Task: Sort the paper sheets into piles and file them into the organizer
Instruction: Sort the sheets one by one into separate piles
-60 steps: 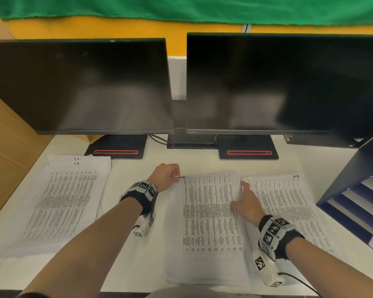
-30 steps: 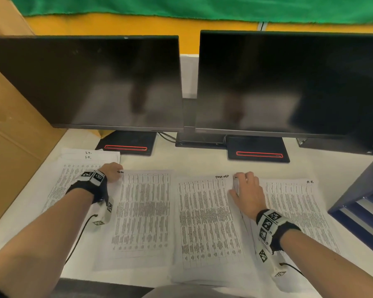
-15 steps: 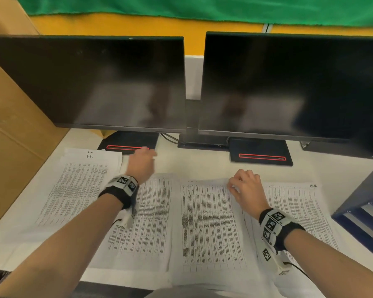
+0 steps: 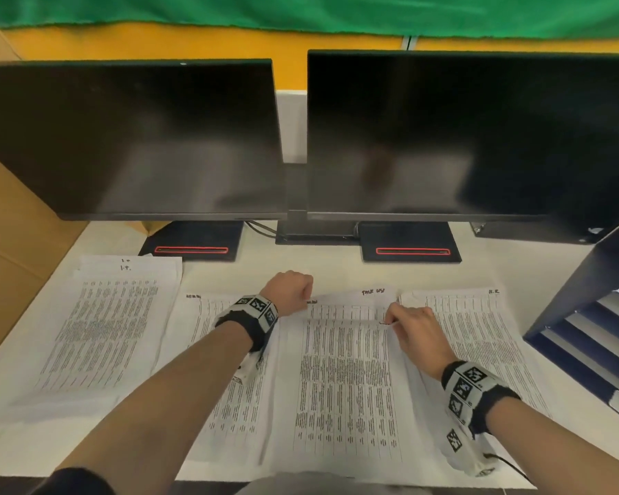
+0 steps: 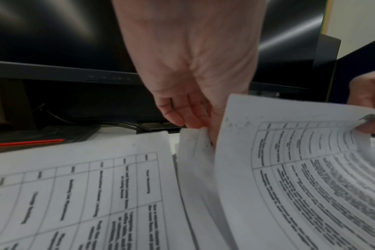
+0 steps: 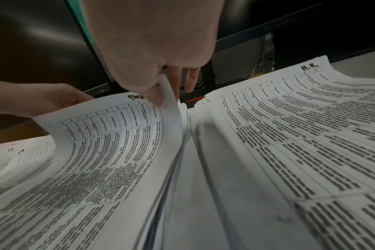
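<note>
Printed paper sheets lie in several piles across the white desk. The top sheet (image 4: 347, 369) of the middle pile is lifted at its far edge. My left hand (image 4: 305, 301) pinches its far left corner, and my right hand (image 4: 390, 321) pinches its far right corner. In the left wrist view, the left hand's fingers (image 5: 182, 116) curl behind the raised sheet (image 5: 300, 177). In the right wrist view, thumb and fingers (image 6: 158, 96) nip the curled-up sheet (image 6: 118, 135). The dark blue organizer (image 4: 583, 301) stands at the right, with shelves stacked one above another.
Other piles: one at far left (image 4: 104, 326), one under my left forearm (image 4: 229, 398), one marked H.R. (image 4: 479, 344) on the right. Two dark monitors (image 4: 444, 137) on stands (image 4: 408, 244) block the back. A cardboard panel (image 4: 11, 251) borders the left.
My left hand laid a sheet on the second pile, then came back right to the middle pile. Both hands now pinch the top sheet's far corners, and its far edge has risen.
</note>
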The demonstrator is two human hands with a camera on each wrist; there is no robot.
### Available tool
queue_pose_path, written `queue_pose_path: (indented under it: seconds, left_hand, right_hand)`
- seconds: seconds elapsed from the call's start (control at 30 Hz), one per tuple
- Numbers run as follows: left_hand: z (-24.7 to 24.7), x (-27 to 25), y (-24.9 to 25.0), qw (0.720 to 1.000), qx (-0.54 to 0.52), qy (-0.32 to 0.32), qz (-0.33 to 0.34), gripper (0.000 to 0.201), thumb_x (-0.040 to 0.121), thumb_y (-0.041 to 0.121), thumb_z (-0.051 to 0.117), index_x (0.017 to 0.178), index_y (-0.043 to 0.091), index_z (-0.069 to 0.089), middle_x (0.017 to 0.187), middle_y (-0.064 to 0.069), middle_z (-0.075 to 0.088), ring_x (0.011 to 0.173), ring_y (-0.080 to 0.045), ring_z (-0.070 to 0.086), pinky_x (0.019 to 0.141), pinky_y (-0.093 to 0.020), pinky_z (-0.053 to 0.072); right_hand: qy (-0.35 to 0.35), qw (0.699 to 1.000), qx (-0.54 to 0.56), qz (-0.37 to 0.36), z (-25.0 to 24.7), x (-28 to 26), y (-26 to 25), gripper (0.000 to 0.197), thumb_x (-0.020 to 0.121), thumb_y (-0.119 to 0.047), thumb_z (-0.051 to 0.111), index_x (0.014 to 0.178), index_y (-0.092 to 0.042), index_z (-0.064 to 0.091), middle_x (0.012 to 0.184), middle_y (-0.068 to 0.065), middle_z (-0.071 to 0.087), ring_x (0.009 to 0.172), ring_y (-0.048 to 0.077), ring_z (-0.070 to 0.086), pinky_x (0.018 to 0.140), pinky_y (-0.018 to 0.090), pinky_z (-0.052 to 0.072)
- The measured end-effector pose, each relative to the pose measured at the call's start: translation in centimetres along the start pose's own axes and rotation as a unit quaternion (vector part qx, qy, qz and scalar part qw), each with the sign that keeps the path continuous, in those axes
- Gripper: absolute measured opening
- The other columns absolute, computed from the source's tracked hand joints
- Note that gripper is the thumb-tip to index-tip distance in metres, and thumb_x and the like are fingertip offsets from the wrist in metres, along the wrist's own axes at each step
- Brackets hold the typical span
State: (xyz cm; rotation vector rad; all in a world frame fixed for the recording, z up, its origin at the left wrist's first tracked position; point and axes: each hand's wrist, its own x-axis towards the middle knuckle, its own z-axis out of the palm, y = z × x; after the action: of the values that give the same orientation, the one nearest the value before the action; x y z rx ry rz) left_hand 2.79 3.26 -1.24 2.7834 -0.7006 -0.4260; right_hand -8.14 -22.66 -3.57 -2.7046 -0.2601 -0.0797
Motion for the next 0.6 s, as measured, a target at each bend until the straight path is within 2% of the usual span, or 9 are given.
queue_pose_path:
  seconds: [0.1,0.23,0.37,0.4,0.47,0.53,0.6]
  left_hand:
    - [0.0,-0.3,0.2,1.0,-0.019,0.012,0.008,0.005,0.085,0.014,0.06,0.09,0.012,0.06,0.089,-0.002,0.063,0.082,-0.018,0.055,0.071,-0.026,0.041]
    - [0.0,-0.7,0.4,0.999,-0.016,0.037,0.018,0.01,0.089,0.015,0.052,0.096,0.011,0.059,0.091,-0.008,0.067,0.083,-0.023,0.06,0.07,-0.028,0.043]
    - [-0.2,-1.0,0.7,0.99,0.013,0.128,0.061,0.017,0.095,0.019,0.045,0.097,0.013,0.061,0.09,-0.006,0.066,0.086,-0.022,0.056,0.072,-0.027,0.038]
    - [-0.3,-1.1,0.8,0.985,-0.005,0.155,0.072,0.017,0.096,0.02,0.044,0.097,0.014,0.06,0.092,-0.004,0.064,0.087,-0.019,0.054,0.074,-0.028,0.04]
    - [-0.8,-1.5,1.5,0.976,-0.075,0.194,0.059,0.013,0.098,0.022,0.043,0.096,0.016,0.054,0.09,0.001,0.061,0.081,-0.015,0.054,0.07,-0.026,0.045]
    - [-1.4,-1.9,2.2,0.964,-0.15,0.22,0.016,0.009,0.099,0.023,0.042,0.097,0.018,0.049,0.085,0.006,0.059,0.072,-0.008,0.055,0.061,-0.016,0.045]
    - [-3.0,-2.2,2.4,0.939,-0.225,0.261,-0.014,0.009,0.098,0.02,0.044,0.097,0.016,0.051,0.081,0.007,0.058,0.066,-0.002,0.051,0.056,-0.008,0.042]
  right_hand:
    - [0.008,1.0,0.008,0.005,0.1,0.3,0.2,0.023,0.087,-0.001,0.053,0.086,-0.023,0.053,0.076,-0.01,0.063,0.068,0.012,0.057,0.085,0.029,0.037]
    - [0.004,1.0,0.021,0.005,0.0,0.6,0.2,0.02,0.088,-0.001,0.053,0.088,-0.021,0.056,0.081,-0.008,0.066,0.071,0.015,0.059,0.085,0.034,0.042]
    - [0.021,0.998,0.062,-0.003,-0.1,0.9,0.3,0.022,0.085,0.004,0.053,0.086,-0.018,0.057,0.086,-0.009,0.062,0.079,0.015,0.06,0.08,0.04,0.048]
    - [0.028,0.997,0.067,-0.004,-0.1,0.9,0.3,0.023,0.085,0.005,0.053,0.086,-0.018,0.058,0.087,-0.009,0.062,0.081,0.015,0.059,0.08,0.039,0.048]
    - [0.038,0.998,0.047,0.008,-0.1,1.0,0.3,0.024,0.086,0.004,0.051,0.089,-0.019,0.059,0.091,-0.008,0.064,0.085,0.014,0.056,0.078,0.034,0.038]
    - [0.049,0.998,-0.005,0.027,-0.1,1.0,0.3,0.027,0.086,0.003,0.051,0.093,-0.022,0.06,0.093,-0.007,0.065,0.083,0.015,0.052,0.074,0.032,0.029]
    - [0.049,0.998,-0.024,0.044,-0.2,1.2,0.4,0.03,0.085,0.003,0.05,0.098,-0.023,0.059,0.093,-0.006,0.063,0.084,0.018,0.051,0.073,0.033,0.028]
